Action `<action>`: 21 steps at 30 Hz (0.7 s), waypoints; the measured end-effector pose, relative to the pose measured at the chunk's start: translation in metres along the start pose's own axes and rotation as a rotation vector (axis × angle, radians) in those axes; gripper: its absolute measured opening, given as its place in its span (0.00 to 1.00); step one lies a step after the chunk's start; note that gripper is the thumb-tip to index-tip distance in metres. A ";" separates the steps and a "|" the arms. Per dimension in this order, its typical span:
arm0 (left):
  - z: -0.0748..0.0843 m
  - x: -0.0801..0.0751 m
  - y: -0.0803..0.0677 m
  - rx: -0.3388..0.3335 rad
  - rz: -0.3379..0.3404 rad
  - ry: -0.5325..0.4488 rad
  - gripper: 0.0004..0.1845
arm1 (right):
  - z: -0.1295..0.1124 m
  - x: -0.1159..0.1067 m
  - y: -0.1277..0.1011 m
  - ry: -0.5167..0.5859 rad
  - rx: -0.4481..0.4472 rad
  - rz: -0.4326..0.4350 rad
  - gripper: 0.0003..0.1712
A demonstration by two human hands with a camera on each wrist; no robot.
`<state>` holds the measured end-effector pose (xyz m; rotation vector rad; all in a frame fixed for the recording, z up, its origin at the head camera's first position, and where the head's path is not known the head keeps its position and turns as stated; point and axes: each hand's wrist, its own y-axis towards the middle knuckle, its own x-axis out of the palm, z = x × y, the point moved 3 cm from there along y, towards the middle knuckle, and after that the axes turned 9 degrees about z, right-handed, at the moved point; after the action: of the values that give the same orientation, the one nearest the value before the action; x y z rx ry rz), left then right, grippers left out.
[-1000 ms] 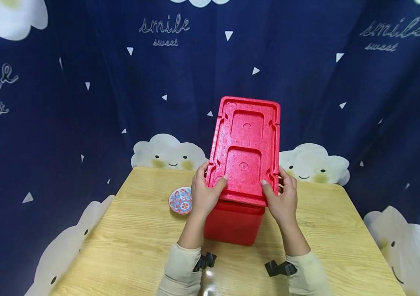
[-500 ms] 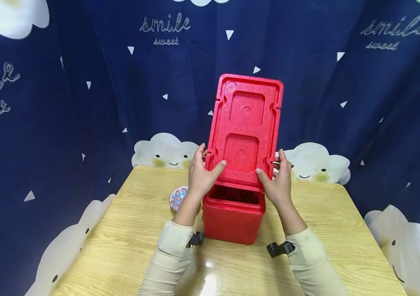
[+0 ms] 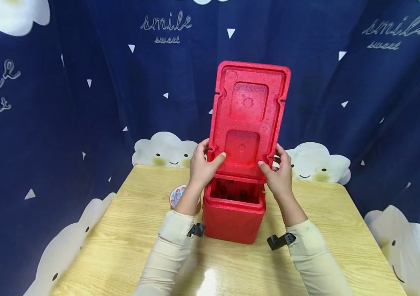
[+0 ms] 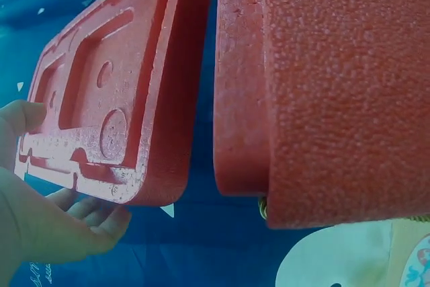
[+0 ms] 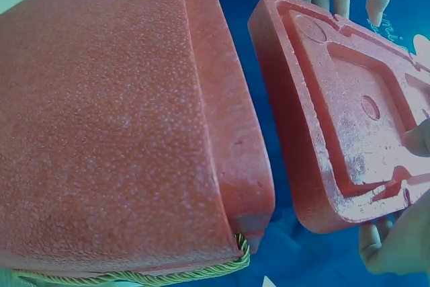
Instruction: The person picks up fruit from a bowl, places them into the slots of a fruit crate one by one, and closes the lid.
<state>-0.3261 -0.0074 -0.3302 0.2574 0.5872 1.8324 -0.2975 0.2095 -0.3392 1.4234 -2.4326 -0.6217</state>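
A red foam box (image 3: 234,218) stands on the wooden table (image 3: 128,242), its top uncovered and dark shapes inside. Both hands hold its red foam lid (image 3: 248,119) upright above the box, recessed side facing me. My left hand (image 3: 201,166) grips the lid's lower left edge, thumb on the front. My right hand (image 3: 278,172) grips the lower right edge the same way. In the left wrist view the lid (image 4: 114,92) sits beside the box wall (image 4: 336,92), with the left hand (image 4: 47,226) under it. The right wrist view shows the box (image 5: 114,119), the lid (image 5: 342,112) and the right hand (image 5: 403,240).
A small patterned bowl (image 3: 175,196) sits on the table just left of the box, partly behind my left forearm. A dark blue curtain (image 3: 65,102) with clouds hangs close behind the table. A green cord (image 5: 134,275) runs along the box's edge.
Both hands have lifted the lid off the box and tilted it upright. The box's inside now shows.
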 end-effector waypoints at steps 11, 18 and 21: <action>0.005 0.001 0.004 -0.019 -0.056 -0.037 0.39 | 0.000 -0.005 0.008 0.094 0.045 -0.008 0.33; -0.003 0.001 0.006 -0.082 -0.119 -0.118 0.38 | 0.001 -0.006 0.011 0.144 0.043 -0.033 0.32; -0.005 0.001 0.008 -0.109 -0.130 -0.203 0.35 | -0.001 -0.005 0.010 0.178 0.060 -0.038 0.30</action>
<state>-0.3351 -0.0095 -0.3301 0.3202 0.3534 1.6828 -0.3020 0.2183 -0.3334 1.4836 -2.3082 -0.4142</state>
